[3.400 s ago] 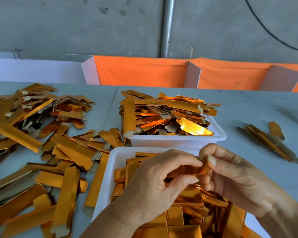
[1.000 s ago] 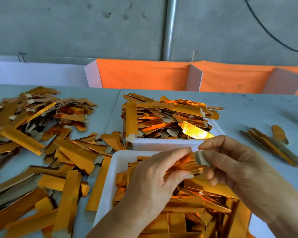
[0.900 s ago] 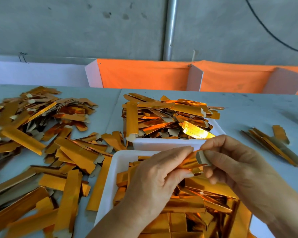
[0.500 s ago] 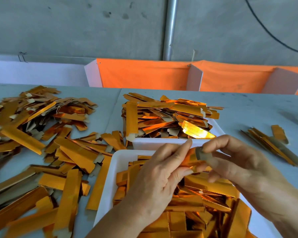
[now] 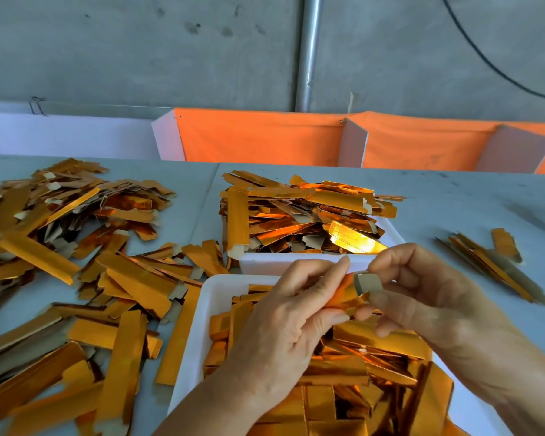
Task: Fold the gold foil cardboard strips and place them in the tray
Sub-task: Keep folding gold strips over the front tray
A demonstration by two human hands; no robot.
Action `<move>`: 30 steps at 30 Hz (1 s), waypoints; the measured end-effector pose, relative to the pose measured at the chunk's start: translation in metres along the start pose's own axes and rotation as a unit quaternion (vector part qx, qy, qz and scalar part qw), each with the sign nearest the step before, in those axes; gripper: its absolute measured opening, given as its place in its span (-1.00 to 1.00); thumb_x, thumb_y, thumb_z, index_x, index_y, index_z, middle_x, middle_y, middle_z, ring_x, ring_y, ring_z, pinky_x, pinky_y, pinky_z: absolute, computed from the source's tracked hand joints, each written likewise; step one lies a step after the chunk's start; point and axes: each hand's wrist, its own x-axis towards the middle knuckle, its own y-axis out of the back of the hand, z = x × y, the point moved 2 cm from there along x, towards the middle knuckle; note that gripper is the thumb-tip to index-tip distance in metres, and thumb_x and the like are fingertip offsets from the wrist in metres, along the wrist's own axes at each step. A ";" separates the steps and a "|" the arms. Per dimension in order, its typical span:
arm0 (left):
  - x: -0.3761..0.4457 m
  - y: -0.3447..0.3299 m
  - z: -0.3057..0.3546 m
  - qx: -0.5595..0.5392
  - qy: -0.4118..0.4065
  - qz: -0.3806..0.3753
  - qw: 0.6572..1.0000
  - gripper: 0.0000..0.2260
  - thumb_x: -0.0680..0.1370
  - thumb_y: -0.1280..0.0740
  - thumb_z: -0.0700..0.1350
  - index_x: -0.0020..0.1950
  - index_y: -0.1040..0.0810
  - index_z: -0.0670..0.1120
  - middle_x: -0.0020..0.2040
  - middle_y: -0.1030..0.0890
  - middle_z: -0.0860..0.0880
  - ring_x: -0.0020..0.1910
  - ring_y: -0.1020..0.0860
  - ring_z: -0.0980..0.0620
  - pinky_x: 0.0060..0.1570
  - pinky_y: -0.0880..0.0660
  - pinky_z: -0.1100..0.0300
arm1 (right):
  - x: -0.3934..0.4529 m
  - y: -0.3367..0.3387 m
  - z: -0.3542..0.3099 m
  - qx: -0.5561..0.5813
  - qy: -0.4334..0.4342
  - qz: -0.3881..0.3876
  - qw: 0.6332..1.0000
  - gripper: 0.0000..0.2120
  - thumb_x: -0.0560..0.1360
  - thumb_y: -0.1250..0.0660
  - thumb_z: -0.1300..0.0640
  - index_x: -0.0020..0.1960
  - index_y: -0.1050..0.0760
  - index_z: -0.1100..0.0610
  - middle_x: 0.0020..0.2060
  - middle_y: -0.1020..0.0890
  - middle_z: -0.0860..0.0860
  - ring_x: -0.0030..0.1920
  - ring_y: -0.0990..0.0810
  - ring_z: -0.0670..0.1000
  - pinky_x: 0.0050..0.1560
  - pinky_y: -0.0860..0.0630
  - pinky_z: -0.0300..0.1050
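Observation:
Both hands hold one gold foil strip (image 5: 348,292) above the near white tray (image 5: 209,313). My left hand (image 5: 291,322) pinches the strip's gold body between thumb and fingers. My right hand (image 5: 419,297) pinches its end, where a grey cardboard flap (image 5: 368,282) is bent up toward me. The near tray is heaped with gold strips (image 5: 353,372). A second white tray (image 5: 277,262) just behind it is also piled high with strips (image 5: 302,212).
A wide loose pile of gold strips (image 5: 85,262) covers the grey table on the left. A small bundle of strips (image 5: 494,265) lies at the right. Orange and white divider panels (image 5: 265,136) stand along the table's far edge before a concrete wall.
The strip has been lifted off the tray's heap. Its right end has been folded up, so the grey flap now faces me. Both hands stayed over the near tray.

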 end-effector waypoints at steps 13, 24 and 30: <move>-0.001 0.002 -0.004 -0.074 0.076 0.062 0.992 -0.70 0.43 -0.36 0.11 0.13 -0.43 0.28 0.05 -0.55 0.24 0.12 -0.52 0.18 0.01 -0.47 0.40 | 0.006 -0.002 0.010 0.064 -0.031 0.022 0.997 -0.88 0.31 -0.39 0.12 -0.16 -0.60 0.09 -0.35 -0.61 0.14 -0.39 -0.61 0.03 -0.39 -0.54 -0.24; -0.001 0.003 -0.008 -0.092 0.091 0.044 0.991 -0.73 0.40 -0.35 0.14 0.06 -0.42 0.24 0.07 -0.54 0.26 0.13 -0.51 0.25 -0.01 -0.44 0.47 | 0.001 0.000 0.008 -0.047 0.055 -0.025 0.997 -0.84 0.40 -0.42 0.06 -0.03 -0.55 0.02 -0.22 -0.64 0.09 -0.23 -0.67 0.10 -0.24 -0.58 -0.18; -0.002 0.002 -0.008 -0.076 0.080 0.039 0.993 -0.73 0.40 -0.34 0.18 0.07 -0.43 0.24 0.06 -0.54 0.27 0.12 -0.51 0.27 -0.02 -0.43 0.49 | 0.002 0.002 0.006 -0.088 0.054 -0.029 0.994 -0.86 0.39 -0.39 0.15 -0.07 -0.54 -0.01 -0.22 -0.64 0.08 -0.20 -0.68 0.09 -0.21 -0.57 -0.19</move>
